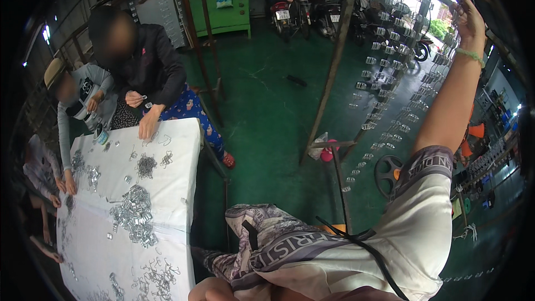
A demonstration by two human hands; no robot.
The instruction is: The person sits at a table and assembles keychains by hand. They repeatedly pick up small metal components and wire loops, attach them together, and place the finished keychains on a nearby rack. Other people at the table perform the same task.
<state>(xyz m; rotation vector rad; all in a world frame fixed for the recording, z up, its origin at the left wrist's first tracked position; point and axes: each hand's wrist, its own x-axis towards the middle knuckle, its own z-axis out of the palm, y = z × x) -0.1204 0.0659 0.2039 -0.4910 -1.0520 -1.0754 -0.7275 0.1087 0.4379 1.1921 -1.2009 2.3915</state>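
My right arm is raised at the upper right, with a green bracelet (471, 56) round the wrist. My right hand (472, 22) is up beside the top of a rack, its visible fingers stretched upward; the inner side is partly hidden. Close by hang strands of small shiny metal clips (393, 81), in long rows down toward the floor. My left hand does not show; only a rounded patch of bare skin (213, 290) appears at the lower edge. To the left, a white-covered table (175, 173) bears a pile of metal clips (134, 214) and loose wire hooks (159, 276).
Across the table, a person in a dark jacket (161, 50) handles small metal parts, next to a person in a grey top (103, 75); other hands work farther left. A rusty post (334, 61) stands by the strands. A handwheel (387, 175) and an orange fan (476, 131) are right.
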